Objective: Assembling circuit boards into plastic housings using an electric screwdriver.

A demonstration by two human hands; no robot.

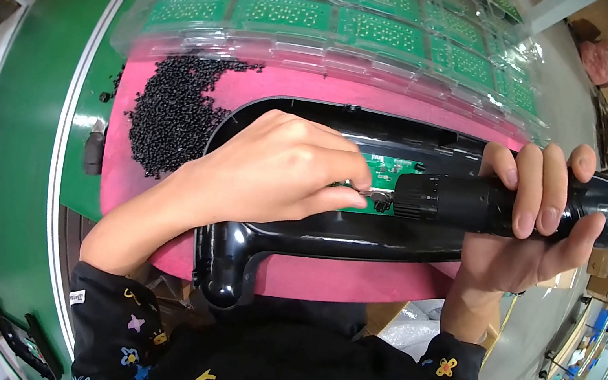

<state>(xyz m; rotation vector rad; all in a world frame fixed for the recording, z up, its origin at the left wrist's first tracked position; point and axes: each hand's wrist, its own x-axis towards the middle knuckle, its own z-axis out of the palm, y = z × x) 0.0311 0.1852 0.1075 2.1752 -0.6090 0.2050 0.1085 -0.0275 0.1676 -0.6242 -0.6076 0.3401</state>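
The green tabletop extends to the left of the hands; under them is a pink mat, and beyond them stand clear trays with green boards. Directly below the hands lies an open black housing; above it the right hand is wrapped around a black cylindrical tool; beyond the left forearm spreads a pile of tiny black parts; between the hands shows a green circuit board; the left hand pinches narrowly a small metallic piece at the tool's front end, its kind I cannot tell.
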